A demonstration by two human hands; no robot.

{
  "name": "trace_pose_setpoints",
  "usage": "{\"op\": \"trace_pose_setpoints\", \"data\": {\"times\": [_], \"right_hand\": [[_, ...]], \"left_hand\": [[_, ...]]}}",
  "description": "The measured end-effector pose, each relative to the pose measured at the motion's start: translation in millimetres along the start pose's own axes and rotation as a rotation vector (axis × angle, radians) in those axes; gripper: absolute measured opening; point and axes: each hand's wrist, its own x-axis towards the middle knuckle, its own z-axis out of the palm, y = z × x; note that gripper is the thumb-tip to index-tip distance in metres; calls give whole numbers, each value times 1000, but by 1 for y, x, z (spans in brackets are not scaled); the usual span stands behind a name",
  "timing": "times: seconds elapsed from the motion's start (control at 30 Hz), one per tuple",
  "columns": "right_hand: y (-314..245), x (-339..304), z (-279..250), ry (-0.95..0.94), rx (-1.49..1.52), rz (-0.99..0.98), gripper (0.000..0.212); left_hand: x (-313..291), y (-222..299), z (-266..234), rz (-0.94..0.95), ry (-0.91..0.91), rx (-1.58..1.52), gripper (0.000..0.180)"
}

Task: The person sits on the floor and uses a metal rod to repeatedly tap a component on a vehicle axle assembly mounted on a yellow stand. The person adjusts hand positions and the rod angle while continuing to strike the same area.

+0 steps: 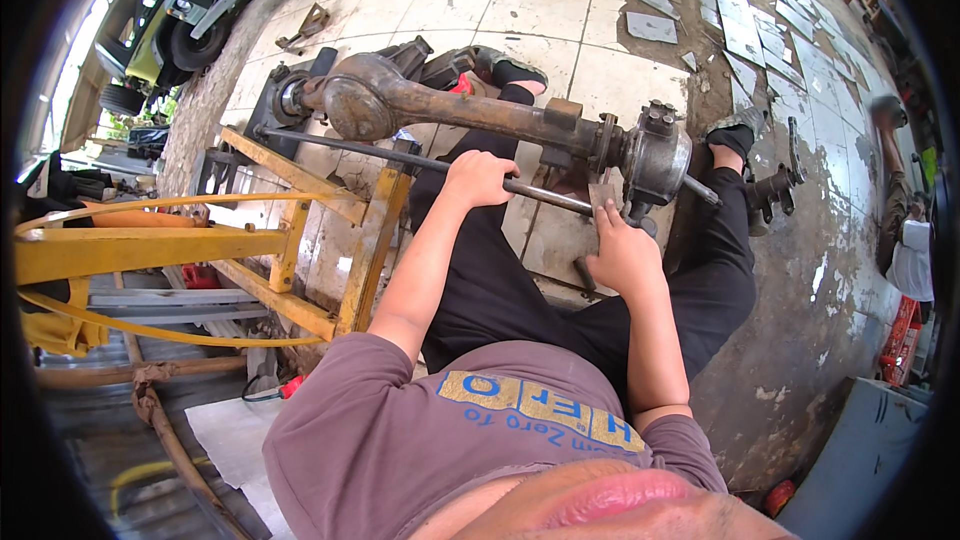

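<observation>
A long dark steel rod slants across my lap, its brighter end to the right. My left hand is wrapped round its middle. At the bright end my right hand presses a flat brownish strip, perhaps sandpaper, against the rod, fingers stretched along it. The strip's material is hard to make out. Just beyond the rod lies a rusty axle housing, with a bare-metal steering knuckle at its right end. My legs are spread around the housing.
A yellow steel frame stands close on my left. Broken tiles lie far right, near a rusty metal part beside my right foot. A vehicle is parked far left. A blue-grey box stands near right.
</observation>
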Motion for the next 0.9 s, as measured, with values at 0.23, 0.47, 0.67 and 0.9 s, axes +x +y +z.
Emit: {"op": "trace_pose_setpoints", "data": {"times": [0.23, 0.47, 0.67, 0.9], "right_hand": [[5, -3, -1, 16, 9, -19, 87], [0, -4, 0, -5, -6, -8, 88], [1, 1, 3, -1, 16, 22, 88], [1, -3, 1, -29, -50, -20, 86]], "left_hand": [[2, 1, -1, 11, 0, 0, 27], [1, 4, 0, -7, -3, 3, 26], [1, 6, -5, -7, -4, 3, 26], [0, 6, -1, 6, 1, -2, 25]]}}
